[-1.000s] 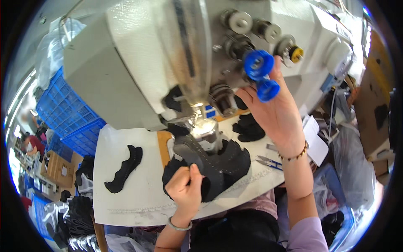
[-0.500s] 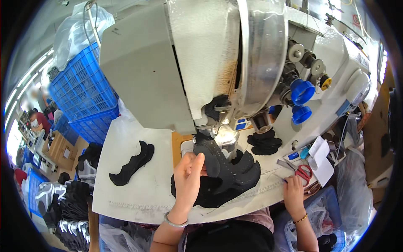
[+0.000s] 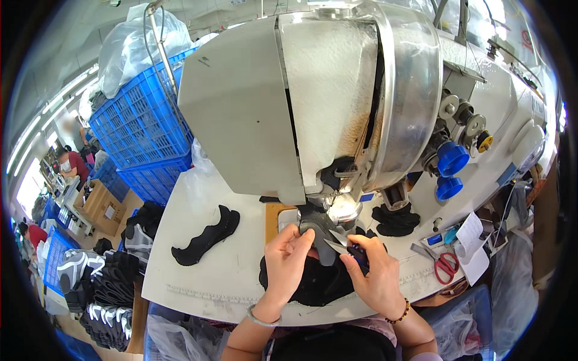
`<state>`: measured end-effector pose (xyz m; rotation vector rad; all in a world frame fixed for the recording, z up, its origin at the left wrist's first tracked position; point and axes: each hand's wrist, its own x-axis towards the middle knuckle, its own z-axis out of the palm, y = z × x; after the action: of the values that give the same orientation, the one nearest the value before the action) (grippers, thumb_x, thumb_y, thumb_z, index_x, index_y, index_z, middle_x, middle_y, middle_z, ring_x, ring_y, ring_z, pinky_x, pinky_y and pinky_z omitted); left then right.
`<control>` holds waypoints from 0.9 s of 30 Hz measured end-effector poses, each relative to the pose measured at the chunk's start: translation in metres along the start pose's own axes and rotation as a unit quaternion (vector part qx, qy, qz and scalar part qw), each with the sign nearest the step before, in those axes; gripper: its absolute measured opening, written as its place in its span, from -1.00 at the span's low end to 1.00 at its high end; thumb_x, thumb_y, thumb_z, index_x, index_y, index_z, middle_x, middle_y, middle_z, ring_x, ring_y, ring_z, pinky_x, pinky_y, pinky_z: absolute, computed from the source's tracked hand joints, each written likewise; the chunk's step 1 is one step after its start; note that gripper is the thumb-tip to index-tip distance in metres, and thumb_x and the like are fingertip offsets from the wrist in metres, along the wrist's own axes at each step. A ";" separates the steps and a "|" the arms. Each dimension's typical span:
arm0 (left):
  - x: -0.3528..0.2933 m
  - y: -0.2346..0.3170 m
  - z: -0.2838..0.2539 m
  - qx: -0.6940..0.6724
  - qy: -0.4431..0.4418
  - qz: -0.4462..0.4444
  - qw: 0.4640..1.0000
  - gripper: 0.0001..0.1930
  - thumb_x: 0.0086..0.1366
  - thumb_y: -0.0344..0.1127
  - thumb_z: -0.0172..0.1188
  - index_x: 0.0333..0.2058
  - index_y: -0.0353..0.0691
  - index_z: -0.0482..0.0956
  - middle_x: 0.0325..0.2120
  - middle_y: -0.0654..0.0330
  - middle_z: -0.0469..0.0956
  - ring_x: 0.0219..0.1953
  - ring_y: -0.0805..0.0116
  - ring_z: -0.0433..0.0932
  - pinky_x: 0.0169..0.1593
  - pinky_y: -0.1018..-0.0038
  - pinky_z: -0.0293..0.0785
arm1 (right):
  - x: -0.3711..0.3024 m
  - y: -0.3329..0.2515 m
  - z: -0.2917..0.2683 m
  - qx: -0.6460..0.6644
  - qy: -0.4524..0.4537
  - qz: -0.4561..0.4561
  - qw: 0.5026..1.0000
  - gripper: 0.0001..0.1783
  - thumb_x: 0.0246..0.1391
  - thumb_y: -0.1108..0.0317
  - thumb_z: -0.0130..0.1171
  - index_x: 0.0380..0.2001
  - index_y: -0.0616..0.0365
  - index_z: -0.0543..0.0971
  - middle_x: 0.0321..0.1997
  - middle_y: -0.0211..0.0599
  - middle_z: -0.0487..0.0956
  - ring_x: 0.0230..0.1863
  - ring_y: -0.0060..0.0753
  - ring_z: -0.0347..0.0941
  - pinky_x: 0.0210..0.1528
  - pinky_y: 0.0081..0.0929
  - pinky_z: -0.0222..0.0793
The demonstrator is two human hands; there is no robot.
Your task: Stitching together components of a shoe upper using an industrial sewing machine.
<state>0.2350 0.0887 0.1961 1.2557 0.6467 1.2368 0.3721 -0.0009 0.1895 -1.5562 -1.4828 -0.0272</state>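
Observation:
My left hand (image 3: 284,265) pinches the edge of a black shoe-upper piece (image 3: 318,224) between thumb and fingers, just below the needle area of a sewing machine (image 3: 241,114). In my right hand (image 3: 376,277) are small thread snips (image 3: 336,242), their pointed blades parted beside the piece. The snips' grip is mostly hidden by my fingers. More black fabric (image 3: 316,283) lies on the table between and beneath my hands. A curved black piece (image 3: 208,236) lies flat at the left of the table.
Red-handled scissors (image 3: 445,268) lie at the right, beside white paper (image 3: 472,243). A stack of black pieces (image 3: 395,219) sits near the machine's base. Blue crates (image 3: 141,126) stand at the back left, and bundled shoe pieces (image 3: 108,277) at the left. Other people work far left.
My right hand has come from beside the scissors to the fabric, now with the snips in it. My left hand still holds the piece. The whole view has shifted slightly.

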 end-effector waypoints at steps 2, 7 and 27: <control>0.000 -0.011 -0.012 0.006 -0.002 0.002 1.000 -0.75 0.27 -0.43 0.12 -0.60 -0.26 0.35 -0.57 0.26 0.49 -0.56 0.57 0.48 -0.45 0.59 0.49 | 0.001 0.000 0.002 0.017 -0.005 -0.002 1.000 -0.67 0.03 0.21 0.28 -0.18 0.13 0.49 -0.43 -0.27 0.47 -0.51 -0.24 0.48 -0.50 -0.41 0.35; -0.001 -0.002 -0.008 -0.082 0.003 -0.043 0.996 -0.86 0.25 -0.46 0.08 -0.47 -0.39 0.51 -0.50 0.19 0.55 -0.50 0.48 0.53 -0.40 0.53 0.51 | 0.011 0.010 0.005 0.056 -0.016 -0.048 0.997 -0.67 0.01 0.22 0.30 -0.22 0.15 0.48 -0.46 -0.29 0.51 -0.53 -0.26 0.50 -0.51 -0.44 0.36; 0.002 -0.009 -0.008 -0.090 -0.020 -0.033 0.995 -0.83 0.26 -0.44 0.07 -0.44 -0.44 0.54 -0.47 0.12 0.57 -0.48 0.42 0.55 -0.37 0.50 0.52 | 0.034 0.001 -0.010 0.038 -0.080 0.008 0.996 -0.68 0.00 0.21 0.30 -0.29 0.21 0.51 -0.45 -0.19 0.58 -0.45 -0.29 0.55 -0.37 -0.49 0.41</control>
<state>0.2309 0.0949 0.1859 1.0974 0.5321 1.1850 0.3872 0.0190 0.2148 -1.5365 -1.5773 0.1649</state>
